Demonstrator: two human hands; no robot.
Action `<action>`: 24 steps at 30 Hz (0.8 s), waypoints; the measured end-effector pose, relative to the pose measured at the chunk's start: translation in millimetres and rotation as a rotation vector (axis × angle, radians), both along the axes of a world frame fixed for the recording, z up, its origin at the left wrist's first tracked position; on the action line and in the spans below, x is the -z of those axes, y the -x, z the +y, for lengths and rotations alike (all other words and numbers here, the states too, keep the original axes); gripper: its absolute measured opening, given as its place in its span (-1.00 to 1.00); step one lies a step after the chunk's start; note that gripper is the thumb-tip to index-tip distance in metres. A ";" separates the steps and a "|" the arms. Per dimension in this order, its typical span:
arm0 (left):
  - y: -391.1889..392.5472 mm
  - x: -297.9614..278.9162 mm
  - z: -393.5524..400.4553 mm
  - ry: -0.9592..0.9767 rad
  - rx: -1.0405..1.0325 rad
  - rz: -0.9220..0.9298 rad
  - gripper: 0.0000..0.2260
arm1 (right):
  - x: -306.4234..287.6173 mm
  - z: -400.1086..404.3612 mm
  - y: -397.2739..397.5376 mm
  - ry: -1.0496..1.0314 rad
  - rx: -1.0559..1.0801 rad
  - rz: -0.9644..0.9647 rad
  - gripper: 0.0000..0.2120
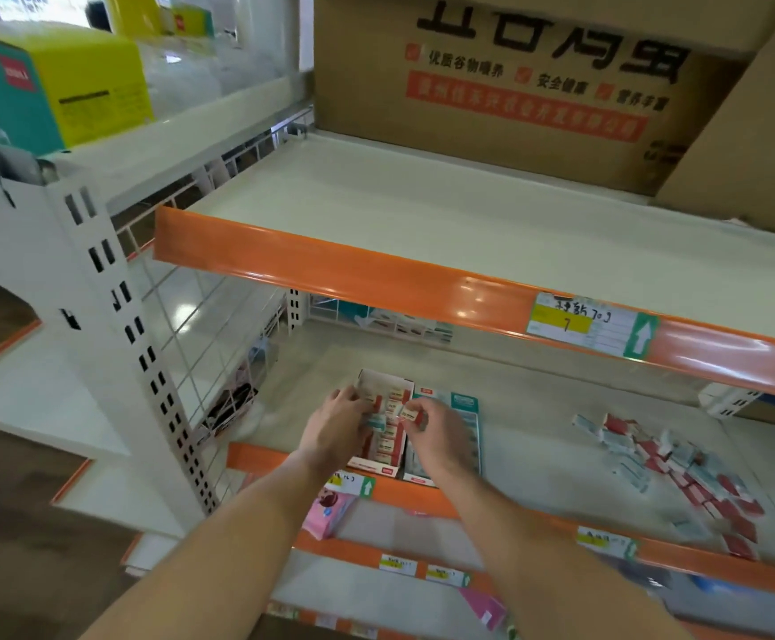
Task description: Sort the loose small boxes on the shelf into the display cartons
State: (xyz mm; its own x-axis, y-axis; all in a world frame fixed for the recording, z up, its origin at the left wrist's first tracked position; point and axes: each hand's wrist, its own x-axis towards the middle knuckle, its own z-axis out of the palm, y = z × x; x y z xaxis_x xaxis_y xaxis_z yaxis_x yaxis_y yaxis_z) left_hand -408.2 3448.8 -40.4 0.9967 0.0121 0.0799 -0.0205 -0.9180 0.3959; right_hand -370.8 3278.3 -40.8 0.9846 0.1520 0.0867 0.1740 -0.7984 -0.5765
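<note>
Loose small boxes (681, 473), red ones and pale blue ones mixed, lay scattered in a long heap on the right of the middle shelf (538, 436), well apart from the two display cartons at its front left. By the look of it you were partway through: the red carton (383, 420) already held rows of red-and-white boxes, while the teal carton (466, 424) beside it looked much less filled, though your right arm hid most of it. The heap was still large, so most of the sorting remained.

Your left hand (341, 420) pinched a pale blue box (376, 422) over the red carton. Your right hand (436, 429) gripped a red-and-white box (412, 414) just beside it.

The orange-edged upper shelf (376, 274) overhung the work, so you had little headroom; I judged that sideways reaches to the heap were freer than lifts.
</note>
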 end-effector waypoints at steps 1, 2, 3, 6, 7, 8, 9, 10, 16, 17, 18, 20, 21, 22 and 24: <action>-0.2 -0.1 0.6 -0.003 -0.003 -0.003 -0.81 | -0.4 2.9 -3.8 0.002 -0.005 0.000 -0.75; -1.1 -0.3 1.7 -0.002 -0.005 -0.006 -0.80 | -0.1 6.1 -7.5 0.012 -0.006 -0.004 -0.74; -2.3 -0.8 4.0 0.001 -0.008 -0.013 -0.79 | 0.7 9.5 -11.0 0.024 -0.004 -0.007 -0.73; -9.1 -2.2 13.0 -0.002 -0.030 -0.044 -0.79 | 6.8 18.7 -19.7 0.088 -0.021 -0.004 -0.73; -11.9 -2.2 15.0 -0.003 -0.031 -0.052 -0.79 | 7.0 20.4 -21.4 0.112 -0.029 -0.002 -0.74; -13.9 -2.1 16.1 -0.004 -0.028 -0.057 -0.80 | 7.0 21.6 -23.4 0.126 -0.039 0.000 -0.75; -16.1 -1.9 16.8 -0.002 -0.020 -0.061 -0.81 | 7.1 22.2 -26.4 0.130 -0.049 -0.004 -0.76; -17.5 -2.0 17.4 -0.003 -0.010 -0.066 -0.82 | 7.8 22.9 -29.6 0.132 -0.056 -0.009 -0.77; -30.3 -2.9 31.0 0.001 0.022 -0.094 -0.82 | 15.2 42.5 -48.1 0.133 -0.112 0.002 -0.74; -32.0 -3.0 33.5 0.006 0.027 -0.097 -0.81 | 15.1 46.1 -50.5 0.135 -0.129 -0.004 -0.74; -32.8 -2.8 35.7 0.012 0.030 -0.100 -0.82 | 15.2 49.0 -52.9 0.128 -0.146 -0.006 -0.75; -34.2 -1.2 41.0 0.017 0.027 -0.106 -0.84 | 15.7 54.0 -57.3 0.119 -0.163 -0.014 -0.76; -34.6 -0.1 44.4 0.017 0.020 -0.107 -0.86 | 15.7 56.6 -58.6 0.121 -0.172 -0.011 -0.77; -34.8 0.7 47.6 0.020 0.011 -0.104 -0.87 | 15.8 58.5 -59.4 0.124 -0.182 -0.008 -0.78; -35.0 1.6 53.5 0.017 -0.001 -0.095 -0.85 | 17.7 61.1 -61.0 0.128 -0.211 -0.003 -0.82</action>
State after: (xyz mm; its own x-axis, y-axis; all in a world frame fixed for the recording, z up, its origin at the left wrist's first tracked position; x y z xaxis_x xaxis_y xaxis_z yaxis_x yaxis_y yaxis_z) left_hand -373.2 3502.3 -42.0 0.9846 0.0150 0.1742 -0.0583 -0.9112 0.4079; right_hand -309.8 3339.4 -58.4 0.9295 0.3646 0.0561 0.3465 -0.8106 -0.4720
